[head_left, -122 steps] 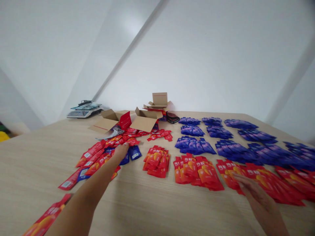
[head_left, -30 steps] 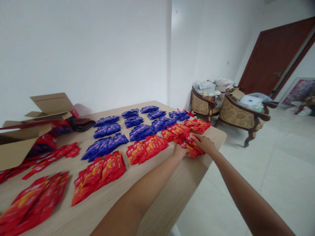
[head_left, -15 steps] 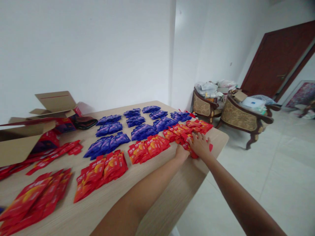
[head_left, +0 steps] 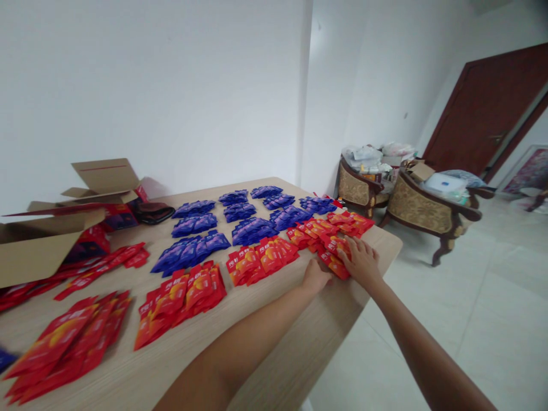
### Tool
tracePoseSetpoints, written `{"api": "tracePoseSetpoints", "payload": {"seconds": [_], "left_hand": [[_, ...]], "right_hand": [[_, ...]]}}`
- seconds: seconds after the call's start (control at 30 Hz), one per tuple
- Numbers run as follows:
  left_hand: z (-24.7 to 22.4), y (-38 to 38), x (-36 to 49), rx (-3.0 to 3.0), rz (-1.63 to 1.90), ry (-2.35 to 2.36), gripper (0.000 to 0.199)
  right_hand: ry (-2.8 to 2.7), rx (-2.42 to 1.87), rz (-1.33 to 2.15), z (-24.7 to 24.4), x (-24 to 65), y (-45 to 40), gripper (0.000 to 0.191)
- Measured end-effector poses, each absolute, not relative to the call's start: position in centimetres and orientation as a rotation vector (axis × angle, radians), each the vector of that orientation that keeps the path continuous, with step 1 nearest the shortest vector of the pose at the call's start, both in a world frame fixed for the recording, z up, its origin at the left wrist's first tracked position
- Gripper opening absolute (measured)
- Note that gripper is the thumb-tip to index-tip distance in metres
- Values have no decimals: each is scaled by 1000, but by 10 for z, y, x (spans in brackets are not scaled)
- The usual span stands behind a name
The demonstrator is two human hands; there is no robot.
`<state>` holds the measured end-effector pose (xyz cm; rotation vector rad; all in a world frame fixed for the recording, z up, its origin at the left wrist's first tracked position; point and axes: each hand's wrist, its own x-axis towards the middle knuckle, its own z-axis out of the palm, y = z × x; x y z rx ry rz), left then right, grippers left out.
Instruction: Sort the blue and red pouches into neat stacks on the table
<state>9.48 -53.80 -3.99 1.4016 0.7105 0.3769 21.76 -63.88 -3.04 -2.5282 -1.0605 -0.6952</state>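
A small pile of red sachets [head_left: 333,255] with orange print lies near the table's right front edge, between my two hands. My right hand [head_left: 363,261] curls over the right side of this pile, its thumb on top and its fingers bent at the far edge. At the pile's near left side is my left hand [head_left: 315,277], thumb raised and fingers closed against the lowest sachets; its fingertips are partly hidden. Just behind are fanned red sachets [head_left: 311,229], and another fanned red group [head_left: 262,258] lies left of my left hand.
Blue sachet groups [head_left: 252,230] stand in rows behind the red ones. More red piles [head_left: 182,294] lie to the left on the wooden table [head_left: 257,319]. Open cartons [head_left: 38,242] and a dark wallet [head_left: 154,213] are at the left. Beyond the table's edge stand loaded armchairs [head_left: 423,205].
My right hand has slid from the top of the red pile to its right side, uncovering more sachets. My left hand stays at the near left side. The view has shifted slightly.
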Motion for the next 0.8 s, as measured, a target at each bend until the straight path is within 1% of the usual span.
{"api": "tracePoseSetpoints", "payload": {"seconds": [0.1, 0.27, 0.43, 0.5, 0.7, 0.8], "left_hand": [[-35, -542, 92, 1375, 349, 701, 51], [-25, -551, 91, 1340, 273, 587, 32], [-19, -552, 90, 1339, 250, 542, 32], [-18, -552, 90, 1330, 247, 547, 31], [-14, -555, 89, 1302, 239, 538, 30], [-16, -555, 90, 1298, 239, 542, 26]], "right_hand": [[-1205, -2482, -666, -34, 216, -642, 55], [-1208, -2495, -668, -40, 219, -637, 56], [-1231, -2485, -707, -40, 223, -633, 42], [-1263, -2468, -762, -37, 222, -633, 39], [-1336, -2377, -920, -19, 213, -634, 46], [-1419, -2323, -983, -12, 194, -635, 48]]}}
